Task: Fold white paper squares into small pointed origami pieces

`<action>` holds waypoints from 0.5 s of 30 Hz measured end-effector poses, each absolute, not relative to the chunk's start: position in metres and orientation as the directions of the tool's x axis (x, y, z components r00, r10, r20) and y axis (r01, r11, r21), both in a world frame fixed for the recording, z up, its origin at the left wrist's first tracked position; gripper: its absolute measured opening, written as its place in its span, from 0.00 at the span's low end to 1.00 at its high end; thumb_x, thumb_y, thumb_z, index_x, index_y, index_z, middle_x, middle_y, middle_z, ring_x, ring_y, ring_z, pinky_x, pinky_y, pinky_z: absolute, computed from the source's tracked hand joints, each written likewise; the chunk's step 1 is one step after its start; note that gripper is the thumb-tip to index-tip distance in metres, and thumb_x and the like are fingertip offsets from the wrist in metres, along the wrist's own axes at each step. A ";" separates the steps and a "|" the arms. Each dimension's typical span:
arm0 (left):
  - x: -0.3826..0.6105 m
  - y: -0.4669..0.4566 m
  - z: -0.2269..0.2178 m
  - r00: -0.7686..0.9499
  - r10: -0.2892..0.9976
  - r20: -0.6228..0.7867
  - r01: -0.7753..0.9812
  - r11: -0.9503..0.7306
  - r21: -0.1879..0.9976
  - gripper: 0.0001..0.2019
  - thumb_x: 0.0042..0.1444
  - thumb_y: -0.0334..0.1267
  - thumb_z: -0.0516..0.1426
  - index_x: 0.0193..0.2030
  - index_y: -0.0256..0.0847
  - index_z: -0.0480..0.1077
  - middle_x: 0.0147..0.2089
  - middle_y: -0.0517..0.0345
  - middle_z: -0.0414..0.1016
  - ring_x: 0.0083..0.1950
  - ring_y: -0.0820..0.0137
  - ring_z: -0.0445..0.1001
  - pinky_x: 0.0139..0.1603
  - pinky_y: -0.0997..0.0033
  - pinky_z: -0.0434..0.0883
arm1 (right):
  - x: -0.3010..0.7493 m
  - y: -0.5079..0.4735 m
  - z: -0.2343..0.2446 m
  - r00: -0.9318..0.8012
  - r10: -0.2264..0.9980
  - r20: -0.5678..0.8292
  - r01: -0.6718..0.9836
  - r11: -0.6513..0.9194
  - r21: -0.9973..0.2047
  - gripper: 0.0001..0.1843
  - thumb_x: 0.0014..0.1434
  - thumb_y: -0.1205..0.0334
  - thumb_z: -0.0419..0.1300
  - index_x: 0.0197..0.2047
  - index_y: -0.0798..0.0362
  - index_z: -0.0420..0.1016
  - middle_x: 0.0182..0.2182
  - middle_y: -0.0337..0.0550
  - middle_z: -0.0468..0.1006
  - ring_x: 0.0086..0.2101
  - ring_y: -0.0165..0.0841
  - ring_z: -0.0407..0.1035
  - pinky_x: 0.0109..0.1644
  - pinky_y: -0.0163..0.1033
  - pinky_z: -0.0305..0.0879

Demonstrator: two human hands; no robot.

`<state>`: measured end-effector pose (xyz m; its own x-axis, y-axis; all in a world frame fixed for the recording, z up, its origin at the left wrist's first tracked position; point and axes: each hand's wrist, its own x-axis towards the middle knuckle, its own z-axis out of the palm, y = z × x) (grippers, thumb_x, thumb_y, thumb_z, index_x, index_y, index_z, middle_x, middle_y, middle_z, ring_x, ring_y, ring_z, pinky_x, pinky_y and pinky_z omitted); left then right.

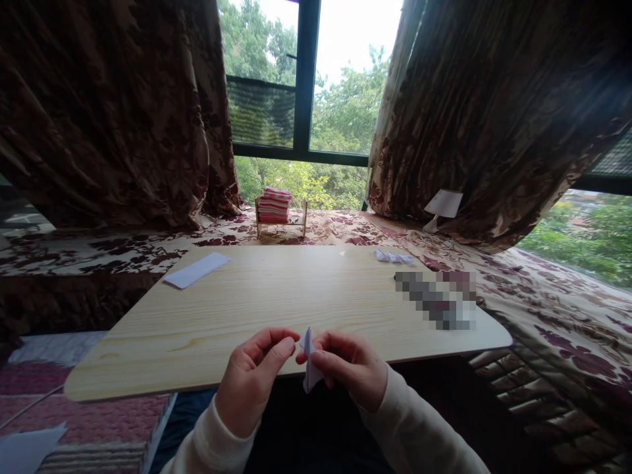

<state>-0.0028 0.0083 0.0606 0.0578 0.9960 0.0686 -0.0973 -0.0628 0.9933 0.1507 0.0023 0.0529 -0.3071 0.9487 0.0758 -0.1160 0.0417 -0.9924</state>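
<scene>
A small folded piece of white paper (310, 368) with a pointed top stands upright just past the table's near edge. My right hand (353, 365) pinches it between thumb and fingers from the right side. Close to the paper's left side is my left hand (254, 372), its fingers curled and the thumb drawn near the index fingertip. Nothing shows between those fingertips, and its other fingers are mostly hidden.
The pale wooden table (257, 296) carries a white paper stack (197, 270) at left and small folded paper pieces (392, 256) at back right, near a pixelated patch. Beyond are a little rack with striped cloths (274, 205) and a lamp (443, 204). More paper (29, 447) lies lower left.
</scene>
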 end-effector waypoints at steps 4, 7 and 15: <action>-0.003 0.010 0.061 0.159 0.987 0.029 -0.119 -0.010 0.993 0.12 0.44 0.40 0.59 0.35 0.37 0.74 0.32 0.56 0.76 0.38 0.69 0.70 0.42 0.73 0.64 | 0.153 0.004 0.046 -0.465 0.884 0.045 -0.326 -0.124 -0.937 0.14 0.49 0.55 0.60 0.26 0.59 0.67 0.27 0.46 0.75 0.20 0.24 0.62 0.20 0.29 0.55; -0.001 0.008 0.061 0.286 0.958 0.013 -0.186 0.042 0.982 0.11 0.46 0.41 0.58 0.33 0.36 0.74 0.22 0.60 0.71 0.27 0.73 0.67 0.31 0.75 0.64 | 0.151 0.008 0.037 -0.536 0.844 0.011 -0.423 -0.257 -0.869 0.14 0.46 0.55 0.61 0.25 0.58 0.65 0.23 0.44 0.74 0.18 0.26 0.64 0.18 0.29 0.55; -0.002 0.009 0.057 0.155 0.988 0.011 -0.070 0.000 0.998 0.11 0.43 0.43 0.59 0.25 0.35 0.73 0.24 0.57 0.73 0.28 0.73 0.68 0.32 0.76 0.65 | 0.153 0.004 0.043 -0.149 0.982 0.112 -0.090 0.100 -0.991 0.15 0.51 0.52 0.58 0.31 0.57 0.70 0.23 0.38 0.69 0.23 0.25 0.62 0.23 0.29 0.57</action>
